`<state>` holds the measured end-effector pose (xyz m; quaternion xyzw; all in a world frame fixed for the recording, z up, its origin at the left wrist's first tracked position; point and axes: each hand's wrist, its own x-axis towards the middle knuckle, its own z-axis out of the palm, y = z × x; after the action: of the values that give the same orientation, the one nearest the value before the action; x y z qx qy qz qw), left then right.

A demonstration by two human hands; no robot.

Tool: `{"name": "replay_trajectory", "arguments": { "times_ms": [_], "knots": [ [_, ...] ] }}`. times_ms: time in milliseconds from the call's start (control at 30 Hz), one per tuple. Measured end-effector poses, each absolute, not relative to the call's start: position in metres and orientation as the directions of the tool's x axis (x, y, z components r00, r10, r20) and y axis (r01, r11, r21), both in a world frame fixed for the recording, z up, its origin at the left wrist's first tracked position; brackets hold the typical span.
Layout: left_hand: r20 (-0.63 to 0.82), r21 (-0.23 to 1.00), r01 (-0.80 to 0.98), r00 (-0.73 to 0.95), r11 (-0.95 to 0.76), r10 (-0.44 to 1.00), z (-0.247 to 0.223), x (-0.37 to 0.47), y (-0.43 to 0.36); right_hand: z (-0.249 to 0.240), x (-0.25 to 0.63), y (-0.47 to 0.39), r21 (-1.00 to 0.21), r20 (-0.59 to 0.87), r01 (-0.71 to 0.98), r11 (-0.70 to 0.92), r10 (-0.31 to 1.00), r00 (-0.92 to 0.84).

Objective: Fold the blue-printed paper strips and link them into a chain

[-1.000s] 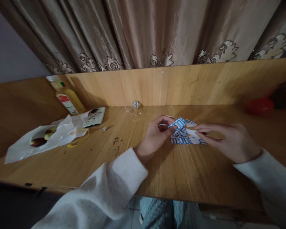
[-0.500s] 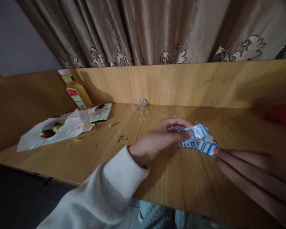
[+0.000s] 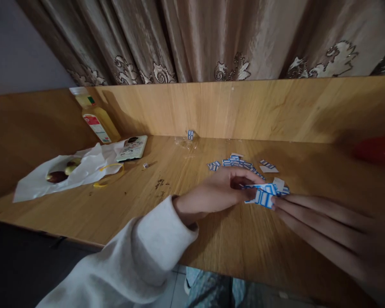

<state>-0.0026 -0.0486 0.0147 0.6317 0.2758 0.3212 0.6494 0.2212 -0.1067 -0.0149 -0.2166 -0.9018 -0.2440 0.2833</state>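
My left hand [image 3: 216, 190] is closed, its thumb and fingers gripping several small blue-and-white cards [image 3: 265, 197] above the desk. My right hand [image 3: 333, 224] reaches in from the right with its fingers pressed together, fingertips pinched at the right edge of the same cards. Just beyond the hands lies a loose spread of similar cards [image 3: 235, 161], part of it hidden behind my left hand. One more card [image 3: 268, 166] lies apart to the right of that spread.
At the left, a bottle of yellow liquid [image 3: 99, 124] stands behind white paper [image 3: 28, 188] bearing dark fruit [image 3: 57, 176]. A booklet-like packet [image 3: 133, 148] lies beside it. Clear plastic wrap [image 3: 188, 144] and a small card box [image 3: 190, 134] sit by the back panel. A red object [image 3: 377, 149] is far right.
My left hand has moved slightly down and the cards have come together into a closer bunch. My right fingertips have shifted left with them. More of the spread beyond now shows.
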Motion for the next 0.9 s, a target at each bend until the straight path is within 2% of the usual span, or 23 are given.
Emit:
{"name": "replay_trajectory", "arguments": {
  "times_ms": [67,133,367,467,533,600,700,767,833,900],
  "knots": [
    [0.051,0.997,-0.080,0.660,0.002,0.749,0.012,0.000,-0.049,-0.016,0.224,-0.101,0.407,0.569,0.469,0.784,0.184,-0.802],
    [0.062,0.996,-0.084,0.655,-0.009,0.753,0.010,0.001,-0.050,-0.017,0.225,-0.096,0.447,0.541,0.449,0.774,0.166,-0.825],
    [0.055,0.994,0.038,0.650,-0.105,0.758,0.017,0.001,-0.056,-0.013,0.221,-0.093,0.414,0.513,0.470,0.780,0.226,-0.828],
    [0.105,0.981,0.047,0.690,-0.188,0.716,0.014,0.002,-0.055,-0.011,0.218,-0.091,0.380,0.516,0.481,0.790,0.250,-0.819],
    [0.166,0.951,0.073,0.699,-0.300,0.696,0.009,0.003,-0.054,-0.011,0.217,-0.088,0.325,0.529,0.493,0.807,0.277,-0.802],
    [0.254,0.886,0.148,0.638,-0.440,0.727,0.002,0.005,-0.054,-0.009,0.218,-0.085,0.244,0.521,0.522,0.817,0.344,-0.781],
    [0.372,0.713,0.347,0.549,-0.609,0.748,-0.007,0.009,-0.054,-0.003,0.222,-0.082,0.119,0.522,0.589,0.799,0.455,-0.722],
    [0.366,0.573,0.462,0.595,-0.677,0.716,-0.011,0.012,-0.056,0.000,0.224,-0.082,0.026,0.569,0.651,0.758,0.524,-0.633],
    [0.333,0.459,0.505,0.665,-0.731,0.668,-0.013,0.013,-0.057,-0.001,0.224,-0.081,-0.076,0.590,0.704,0.706,0.601,-0.540],
    [0.351,0.408,0.492,0.693,-0.769,0.630,-0.014,0.014,-0.058,-0.006,0.222,-0.080,-0.170,0.569,0.718,0.675,0.662,-0.488]
  ]
}}
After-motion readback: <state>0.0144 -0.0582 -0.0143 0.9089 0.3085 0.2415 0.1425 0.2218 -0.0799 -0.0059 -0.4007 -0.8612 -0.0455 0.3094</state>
